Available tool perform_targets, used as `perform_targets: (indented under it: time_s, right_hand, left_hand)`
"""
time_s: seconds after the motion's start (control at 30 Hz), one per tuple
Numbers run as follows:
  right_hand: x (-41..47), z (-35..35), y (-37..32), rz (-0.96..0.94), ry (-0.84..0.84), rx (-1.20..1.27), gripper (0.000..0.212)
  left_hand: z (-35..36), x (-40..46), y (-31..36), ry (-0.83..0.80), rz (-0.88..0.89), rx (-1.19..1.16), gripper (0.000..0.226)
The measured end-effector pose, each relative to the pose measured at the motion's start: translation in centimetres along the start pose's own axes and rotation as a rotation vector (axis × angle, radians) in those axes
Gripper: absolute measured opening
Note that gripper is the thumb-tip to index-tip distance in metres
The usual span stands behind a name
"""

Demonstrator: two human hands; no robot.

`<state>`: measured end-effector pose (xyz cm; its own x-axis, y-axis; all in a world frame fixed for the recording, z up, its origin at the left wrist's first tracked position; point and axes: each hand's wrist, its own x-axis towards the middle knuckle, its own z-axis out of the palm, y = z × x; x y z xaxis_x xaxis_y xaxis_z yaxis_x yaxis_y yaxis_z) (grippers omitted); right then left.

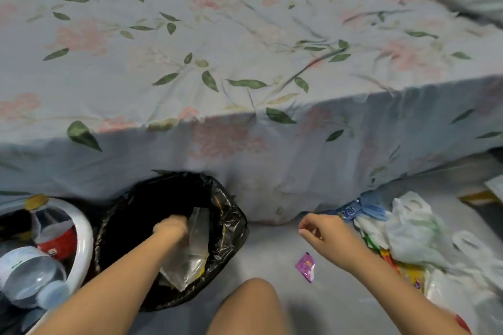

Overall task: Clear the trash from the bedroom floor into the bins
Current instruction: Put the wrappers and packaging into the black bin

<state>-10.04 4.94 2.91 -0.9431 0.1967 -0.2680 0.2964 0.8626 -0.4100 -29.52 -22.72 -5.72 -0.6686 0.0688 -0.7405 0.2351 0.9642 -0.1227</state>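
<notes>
Black liner plastic rings the bin (228,228) that sits against the foot of the bedsheet (245,62), and the left hand (171,228) is down inside its mouth with a clear plastic bag (194,247), apparently pushing it in so it stays below the rim; whether the fingers grip the bag or press on it cannot be told, since they are hidden behind the knuckles. Left of it, a white bin (85,234) holds plastic bottles (32,277) (it looks like the sorting is by material, bottles apart from soft waste). The right hand (329,236) hovers empty above the floor (272,253), fingers loosely curled with thumb and forefinger close together but pinching nothing, probably poised for the next pick. Just near it lies a purple sachet (306,266) on the floor, and to the right a heap of white plastic bags (413,228) and coloured wrappers (386,255) waits, so much of the clearing seems left to do
</notes>
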Motion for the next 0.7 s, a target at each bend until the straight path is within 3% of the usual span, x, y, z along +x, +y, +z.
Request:
perform_targets:
  time_s: [0.2,0.4,0.53,0.7]
  right_hand:
    - [-2.9,0.8,5.9,0.141,-0.063,0.065,0.021]
    - [-5.4,3.6,12.9,0.347,-0.054,0.182,0.023]
    - [-6.5,5.2,18.1,0.462,-0.007,0.244,0.022]
    - [-6.0,7.1,24.5,0.528,0.039,0.239,0.035]
  left_hand:
    - [-6.0,-6.1,3.0,0.449,0.094,0.307,0.043]
    - [-9.6,-13.1,12.3,0.695,0.474,0.225,0.034]
    - [-5.5,-12.4,22.6,0.597,0.689,0.182,0.032]
    - [1.2,-6.6,33.6,0.385,0.772,0.292,0.034]
